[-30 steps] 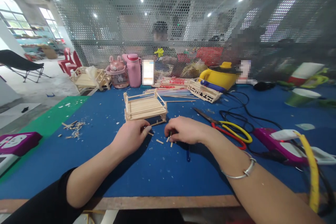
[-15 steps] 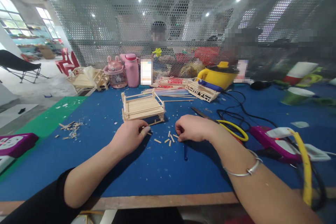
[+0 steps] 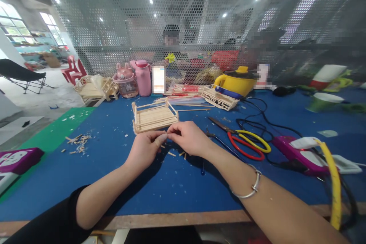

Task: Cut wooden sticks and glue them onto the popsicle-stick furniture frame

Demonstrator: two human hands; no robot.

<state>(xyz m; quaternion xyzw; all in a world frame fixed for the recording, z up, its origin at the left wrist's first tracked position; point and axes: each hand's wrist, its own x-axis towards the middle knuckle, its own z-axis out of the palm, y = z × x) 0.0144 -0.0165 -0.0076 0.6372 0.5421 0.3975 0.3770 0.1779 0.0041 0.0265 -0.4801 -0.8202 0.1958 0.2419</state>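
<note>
In front of a small wooden stick model (image 3: pixel 154 119) with a slatted deck and corner posts, both hands meet at the fingertips. My left hand (image 3: pixel 145 148) is closed in a pinch, thumb against forefinger. My right hand (image 3: pixel 189 138) also pinches, its tips touching those of the left. Whatever sits between the fingers is too small or hidden to make out. Several short cut stick pieces (image 3: pixel 171 154) lie on the blue table mat (image 3: pixel 160 190) just below the hands, partly covered by the right one.
Right of my hands lie scissors (image 3: pixel 247 148) with red and yellow handles, a blue-handled tool (image 3: pixel 224 145) and a purple power strip (image 3: pixel 303 156) with cables. Stick scraps (image 3: pixel 78 143) lie left. Behind are loose sticks (image 3: pixel 185 101), another stick model (image 3: pixel 220 98), a yellow pot (image 3: pixel 240 82) and a pink flask (image 3: pixel 143 78).
My right hand has moved left from beside the loose pieces to meet my left hand at the fingertips. The scissors' handles now show more fully. The stick model stays in place.
</note>
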